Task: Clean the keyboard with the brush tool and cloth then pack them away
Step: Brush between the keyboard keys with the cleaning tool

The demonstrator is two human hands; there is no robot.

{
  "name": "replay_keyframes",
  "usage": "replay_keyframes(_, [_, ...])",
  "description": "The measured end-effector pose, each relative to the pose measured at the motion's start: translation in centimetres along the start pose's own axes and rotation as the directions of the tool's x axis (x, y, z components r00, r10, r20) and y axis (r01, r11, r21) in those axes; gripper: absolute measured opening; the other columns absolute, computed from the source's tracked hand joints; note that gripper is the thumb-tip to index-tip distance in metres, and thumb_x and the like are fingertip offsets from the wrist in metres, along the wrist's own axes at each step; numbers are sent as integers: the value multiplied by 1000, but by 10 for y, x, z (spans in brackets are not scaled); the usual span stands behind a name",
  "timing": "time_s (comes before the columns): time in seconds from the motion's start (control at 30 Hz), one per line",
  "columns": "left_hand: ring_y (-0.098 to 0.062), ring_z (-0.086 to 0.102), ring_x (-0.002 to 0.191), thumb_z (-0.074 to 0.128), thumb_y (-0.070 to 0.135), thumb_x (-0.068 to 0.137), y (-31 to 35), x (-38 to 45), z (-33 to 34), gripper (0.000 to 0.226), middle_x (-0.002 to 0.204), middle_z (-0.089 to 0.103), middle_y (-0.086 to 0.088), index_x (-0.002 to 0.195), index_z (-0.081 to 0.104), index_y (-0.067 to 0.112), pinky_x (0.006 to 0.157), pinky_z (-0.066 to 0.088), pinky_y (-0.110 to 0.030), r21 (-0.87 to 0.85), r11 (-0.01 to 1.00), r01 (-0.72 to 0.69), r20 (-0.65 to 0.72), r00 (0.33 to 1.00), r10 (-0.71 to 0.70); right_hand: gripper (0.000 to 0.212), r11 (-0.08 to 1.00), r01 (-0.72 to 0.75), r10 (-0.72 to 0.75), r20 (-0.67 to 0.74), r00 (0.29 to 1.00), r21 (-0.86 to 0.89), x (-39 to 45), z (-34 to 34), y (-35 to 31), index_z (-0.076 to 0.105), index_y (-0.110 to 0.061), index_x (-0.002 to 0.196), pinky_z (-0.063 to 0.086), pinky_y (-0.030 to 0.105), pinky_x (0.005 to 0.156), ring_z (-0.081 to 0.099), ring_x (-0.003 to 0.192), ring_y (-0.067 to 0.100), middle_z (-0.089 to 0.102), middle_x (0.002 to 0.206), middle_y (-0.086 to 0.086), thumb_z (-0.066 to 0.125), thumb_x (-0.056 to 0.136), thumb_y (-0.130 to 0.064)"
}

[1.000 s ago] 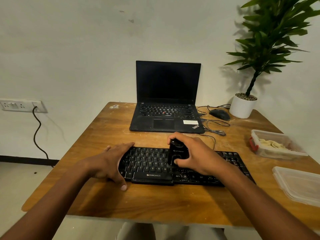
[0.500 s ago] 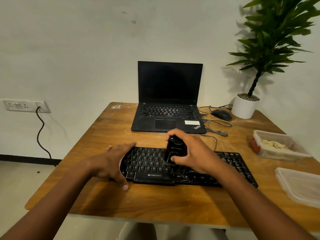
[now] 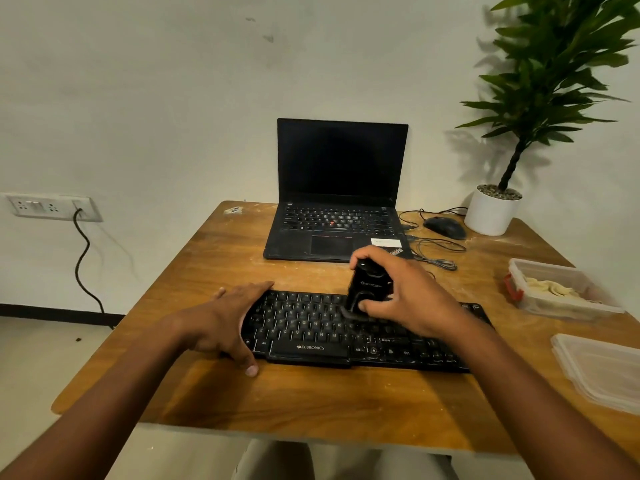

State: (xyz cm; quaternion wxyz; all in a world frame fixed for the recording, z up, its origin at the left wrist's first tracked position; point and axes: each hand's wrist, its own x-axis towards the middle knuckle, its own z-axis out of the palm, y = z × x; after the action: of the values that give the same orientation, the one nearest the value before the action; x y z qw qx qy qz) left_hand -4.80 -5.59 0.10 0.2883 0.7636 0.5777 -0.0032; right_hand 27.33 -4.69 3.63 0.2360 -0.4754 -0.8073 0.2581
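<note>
On the wooden worktop [image 3: 311, 403], near its front edge, lies the black keyboard [image 3: 311, 327], long side facing the person. Left hand [image 3: 228, 320] spread flat over the keyboard's left end, fingers straight along the far edge, thumb down on the wood just in front; it presses and steadies, grips nothing. Right hand [image 3: 405, 296] curled round the black brush tool [image 3: 369, 289], which stands nearly upright over the middle rows, its dark lower end touching the keys. Bristles too dark and blurred to make out clearly. Step in hand, by my reading: brushing the keys, an early part of the job. No cloth identifiable anywhere in view. Behind the keyboard, an open laptop [image 3: 339, 192], screen dark; to its right a mouse [image 3: 445, 227] with loose cable and a white plant pot [image 3: 491, 213]. At the right edge, a clear plastic box [image 3: 554, 292] holding something pale, contents uncertain, and a separate clear lid [image 3: 602, 368] nearer the person. Next move likely calls for sweeping the tool along the rows toward the right end, with the left hand holding the board so it does not slide; light pressure, so keys are not dragged. Wiping and packing away not yet begun.
</note>
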Motion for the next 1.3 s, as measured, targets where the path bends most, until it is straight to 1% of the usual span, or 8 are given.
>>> replay_keyframes(0.07, [-19,1,156,82,64,35,1,-1,0,160,172,7,5,164,-9,34,125,-5,-45,-2,1000,5,9,1000,-5,61,999,29,-29,10,1000,36,1,15,0,51,-49,122,65,31,69,67,99,14,62,117,-12,82,86,-11])
replay_keyframes(0.2, [-18,3,155,88,66,36,-3,0,1,163,172,8,5,164,-9,35,125,-4,-46,-3,1000,-2,3,1000,2,59,990,-12,26,97,995,-143,-1,6,9,49,-49,124,62,26,69,62,94,6,60,112,-16,80,88,-16])
replay_keyframes(0.37, [-20,2,156,85,62,38,0,0,0,159,172,8,4,164,-8,34,125,-4,-45,-9,1000,2,2,1000,-2,63,929,-100,144,99,985,-355,-4,-29,15,47,-54,119,62,37,78,62,93,9,62,111,-12,82,84,-14])
replay_keyframes(0.6, [-20,1,156,98,45,54,0,0,1,153,172,7,4,164,-9,33,125,-5,-44,15,1000,-5,-29,1000,5,61,1000,12,-13,29,1000,10,-7,11,7,50,-49,123,63,27,69,66,97,11,62,113,-12,82,86,-12])
replay_keyframes(0.87, [-18,1,156,98,43,59,-1,3,2,150,172,7,4,164,-8,32,124,-7,-40,30,999,-15,-48,999,16,60,938,-83,134,129,983,-336,-9,-24,10,49,-52,119,56,27,72,59,91,6,58,104,-17,82,84,-15])
replay_keyframes(1.0, [-18,0,156,99,44,58,-3,3,4,151,172,6,4,164,-9,33,121,-9,-37,28,999,-20,-53,998,21,63,991,-36,42,38,998,-129,-7,-13,-1,48,-55,119,66,36,69,68,93,13,63,113,-13,82,86,-14])
replay_keyframes(1.1, [-19,1,156,98,42,58,-1,2,3,151,172,7,4,164,-9,33,123,-7,-39,24,1000,-17,-50,999,18,61,999,28,-29,38,999,28,-8,13,-8,50,-51,121,65,32,72,68,99,13,63,116,-13,83,86,-13])
replay_keyframes(1.3, [-18,-1,157,95,53,47,-3,3,3,157,173,5,5,164,-8,35,123,-8,-40,12,1000,-10,-28,1000,11,58,992,6,13,155,988,-122,-12,11,-3,50,-51,118,63,28,71,66,93,8,65,109,-13,80,87,-14])
